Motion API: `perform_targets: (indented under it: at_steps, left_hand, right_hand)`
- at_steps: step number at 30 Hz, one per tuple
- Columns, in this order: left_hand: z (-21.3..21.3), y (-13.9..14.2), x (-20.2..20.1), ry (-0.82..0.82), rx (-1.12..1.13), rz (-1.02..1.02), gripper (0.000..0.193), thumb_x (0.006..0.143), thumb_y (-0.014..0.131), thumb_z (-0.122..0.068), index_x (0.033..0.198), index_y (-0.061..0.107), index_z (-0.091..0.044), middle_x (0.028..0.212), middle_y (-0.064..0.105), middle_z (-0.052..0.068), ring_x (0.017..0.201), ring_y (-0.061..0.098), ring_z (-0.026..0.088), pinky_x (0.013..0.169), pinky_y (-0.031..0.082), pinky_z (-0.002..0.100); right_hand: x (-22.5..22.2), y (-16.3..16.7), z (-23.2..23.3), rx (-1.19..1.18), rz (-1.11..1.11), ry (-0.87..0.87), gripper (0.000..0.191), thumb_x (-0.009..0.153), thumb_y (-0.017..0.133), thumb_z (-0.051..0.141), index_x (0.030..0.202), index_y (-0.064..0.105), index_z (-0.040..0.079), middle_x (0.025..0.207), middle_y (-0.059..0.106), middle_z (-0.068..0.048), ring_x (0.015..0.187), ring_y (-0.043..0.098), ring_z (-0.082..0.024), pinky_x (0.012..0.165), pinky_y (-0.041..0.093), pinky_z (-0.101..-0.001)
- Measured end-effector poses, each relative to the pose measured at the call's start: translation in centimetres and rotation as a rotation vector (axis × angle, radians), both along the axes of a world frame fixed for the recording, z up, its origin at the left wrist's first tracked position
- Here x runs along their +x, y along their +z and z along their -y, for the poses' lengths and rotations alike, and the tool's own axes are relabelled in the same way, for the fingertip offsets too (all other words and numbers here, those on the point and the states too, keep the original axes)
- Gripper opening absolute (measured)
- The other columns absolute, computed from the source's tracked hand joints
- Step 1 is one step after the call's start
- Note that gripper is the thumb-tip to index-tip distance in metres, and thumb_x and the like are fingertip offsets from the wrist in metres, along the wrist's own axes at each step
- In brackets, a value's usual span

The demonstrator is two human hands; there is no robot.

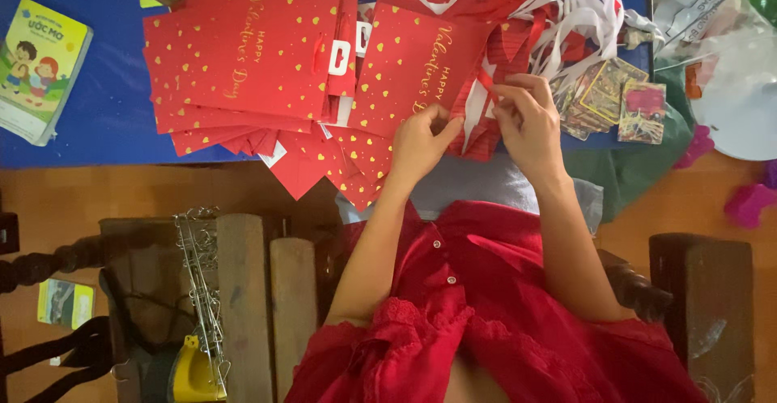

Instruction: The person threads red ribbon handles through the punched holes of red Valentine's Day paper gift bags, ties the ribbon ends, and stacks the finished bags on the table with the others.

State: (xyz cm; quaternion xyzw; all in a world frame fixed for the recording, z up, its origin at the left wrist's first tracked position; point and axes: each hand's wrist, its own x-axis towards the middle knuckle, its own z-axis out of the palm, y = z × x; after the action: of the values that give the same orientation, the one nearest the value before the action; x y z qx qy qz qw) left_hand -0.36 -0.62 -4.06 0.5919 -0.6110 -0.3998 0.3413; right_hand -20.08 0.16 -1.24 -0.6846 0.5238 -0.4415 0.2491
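- Head view: the left hand [418,140], forearm reaching up from lower centre, pinches the lower edge of a red gift bag [413,67] at centre top.
- The right hand [528,120] pinches a white ribbon [476,112] just right of that bag.
- A stack of red bags [243,55] lies upper left on the blue table [105,103].

A stack of flat red paper gift bags [243,55] with gold hearts and gold lettering lay fanned across the left of the blue bench [105,103]. One more such bag [409,67] lay just right of the stack, touched by both hands. White tags [340,57] showed between them. At the far left lay a yellow-green illustrated booklet [40,67]; at the right, colourful picture cards [615,95].
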Motion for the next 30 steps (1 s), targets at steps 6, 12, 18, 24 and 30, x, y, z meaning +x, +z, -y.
perform_targets:
  at_steps: [6,12,18,24,30]
  left_hand:
    - [-0.1,0.3,0.1,-0.003,0.018,0.009,0.032,0.088,0.074,-0.036,0.085,0.069,-0.004,0.069,0.072,0.007,0.060,0.069,0.019,0.060,0.051,0.035]
    - [-0.1,0.7,-0.1,0.001,0.000,0.038,0.032,0.087,0.074,-0.036,0.083,0.068,-0.005,0.069,0.072,0.006,0.061,0.068,0.020,0.060,0.051,0.035]
    - [-0.3,0.5,0.0,-0.008,-0.005,0.028,0.033,0.088,0.073,-0.037,0.081,0.066,-0.006,0.069,0.071,0.006,0.061,0.069,0.020,0.060,0.051,0.035]
    - [0.0,0.0,0.0,0.001,-0.032,0.049,0.034,0.089,0.072,-0.037,0.080,0.064,-0.005,0.067,0.070,0.006,0.060,0.067,0.021,0.059,0.049,0.037]
    - [-0.2,-0.2,0.2,0.016,-0.063,0.009,0.035,0.090,0.072,-0.036,0.079,0.062,-0.004,0.066,0.068,0.006,0.059,0.065,0.021,0.059,0.049,0.036]
  right_hand:
    - [0.5,-0.1,0.7,0.016,-0.133,-0.064,0.035,0.094,0.079,0.010,0.126,0.069,0.001,0.123,0.063,-0.012,0.095,0.067,-0.023,0.084,0.053,-0.0367]
    - [1.1,-0.6,2.6,-0.153,-0.365,-0.180,0.012,0.093,0.083,0.015,0.102,0.078,0.009,0.099,0.065,-0.008,0.103,0.062,-0.032,0.097,0.041,-0.0435]
    - [-0.8,-0.3,0.0,-0.113,-0.126,-0.217,0.009,0.095,0.080,0.008,0.102,0.077,0.005,0.101,0.069,-0.007,0.100,0.061,-0.028,0.091,0.049,-0.0395]
    - [-3.4,-0.5,-0.5,-0.127,0.090,-0.194,0.019,0.107,0.066,0.003,0.126,0.069,0.001,0.123,0.070,-0.014,0.118,0.066,-0.029,0.107,0.050,-0.0377]
    - [-4.8,-1.9,-0.9,-0.157,-0.019,-0.225,0.011,0.106,0.067,-0.002,0.114,0.073,0.005,0.121,0.072,-0.011,0.113,0.067,-0.028,0.103,0.051,-0.0373]
